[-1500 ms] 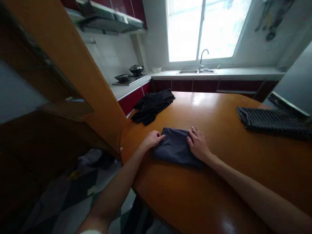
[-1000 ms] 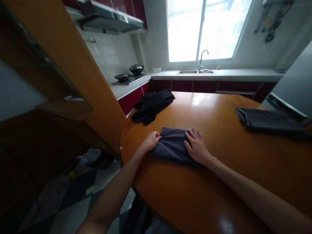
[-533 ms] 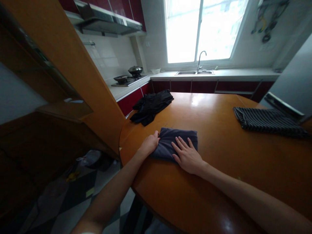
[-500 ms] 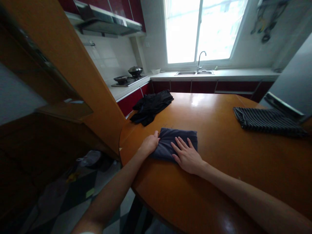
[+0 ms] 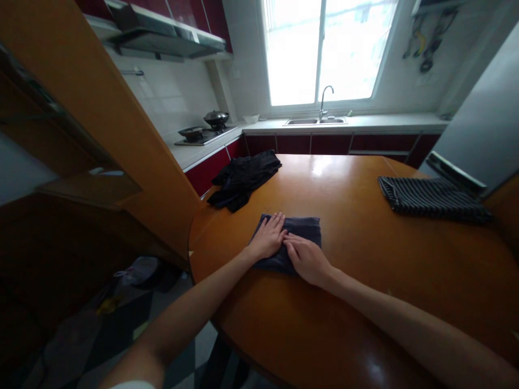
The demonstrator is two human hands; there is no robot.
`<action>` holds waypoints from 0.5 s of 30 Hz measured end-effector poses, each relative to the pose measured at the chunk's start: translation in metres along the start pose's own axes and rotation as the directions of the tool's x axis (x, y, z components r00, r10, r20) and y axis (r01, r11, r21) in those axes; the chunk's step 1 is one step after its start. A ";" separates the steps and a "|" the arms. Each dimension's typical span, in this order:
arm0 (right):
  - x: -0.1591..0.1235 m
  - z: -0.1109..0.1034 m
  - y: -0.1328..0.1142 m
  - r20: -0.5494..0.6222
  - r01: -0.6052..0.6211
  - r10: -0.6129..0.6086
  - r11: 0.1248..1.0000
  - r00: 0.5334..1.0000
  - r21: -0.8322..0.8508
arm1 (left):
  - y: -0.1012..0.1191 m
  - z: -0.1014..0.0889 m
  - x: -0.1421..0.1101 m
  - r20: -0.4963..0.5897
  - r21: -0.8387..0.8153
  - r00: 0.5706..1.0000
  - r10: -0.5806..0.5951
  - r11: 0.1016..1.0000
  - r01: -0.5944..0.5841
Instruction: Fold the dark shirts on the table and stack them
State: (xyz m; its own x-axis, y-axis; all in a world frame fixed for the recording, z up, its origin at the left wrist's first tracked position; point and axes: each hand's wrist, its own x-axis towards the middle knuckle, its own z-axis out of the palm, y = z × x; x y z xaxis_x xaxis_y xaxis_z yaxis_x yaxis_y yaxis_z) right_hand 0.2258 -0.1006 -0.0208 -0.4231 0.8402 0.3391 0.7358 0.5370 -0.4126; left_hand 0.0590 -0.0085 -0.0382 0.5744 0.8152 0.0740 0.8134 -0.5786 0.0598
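Note:
A dark blue-grey garment (image 5: 306, 226), folded into a flat rectangle, lies on the wooden table (image 5: 348, 243) in front of me. My left hand (image 5: 268, 237) rests flat on its left half, fingers stretched out. On the right half lies my right hand (image 5: 306, 257), its fingers extended together and their tips meeting those of the left hand. Neither hand grips the cloth. Both hands cover much of the middle of the fold, so the garment's exact kind cannot be made out.
A crumpled black garment (image 5: 245, 178) lies at the table's far left edge. At the right is a folded black-and-grey striped cloth (image 5: 432, 199). Behind stand a counter with a sink (image 5: 316, 121) and a stove with a lidded pan (image 5: 216, 117). A wooden partition (image 5: 154, 140) rises on the left.
My left hand has moved from the garment's left edge onto its top and flattened. My right hand has shifted slightly, its spread fingers drawing together beside the left hand. The view has turned slightly right.

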 end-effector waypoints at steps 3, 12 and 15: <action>0.010 -0.002 0.018 -0.068 -0.055 0.049 0.994 0.996 -0.091 | -0.001 0.000 -0.002 0.004 0.024 1.000 -0.006 1.000 0.006; 0.018 -0.023 0.122 0.004 -0.417 0.423 0.896 0.906 -0.155 | 0.006 -0.006 -0.002 -0.009 -0.012 0.992 -0.127 0.992 0.127; 0.022 -0.034 0.136 -0.141 -0.495 0.486 0.869 0.862 -0.028 | 0.005 -0.007 -0.003 -0.016 -0.039 0.984 -0.180 0.983 0.179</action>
State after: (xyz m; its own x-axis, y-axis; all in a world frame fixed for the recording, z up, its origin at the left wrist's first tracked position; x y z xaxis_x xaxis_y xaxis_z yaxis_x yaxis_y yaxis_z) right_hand 0.3346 -0.0116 -0.0412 0.0673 0.9752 0.2107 0.8633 0.0489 -0.5024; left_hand 0.0610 -0.0141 -0.0315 0.4171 0.9055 0.0782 0.8991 -0.4237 0.1104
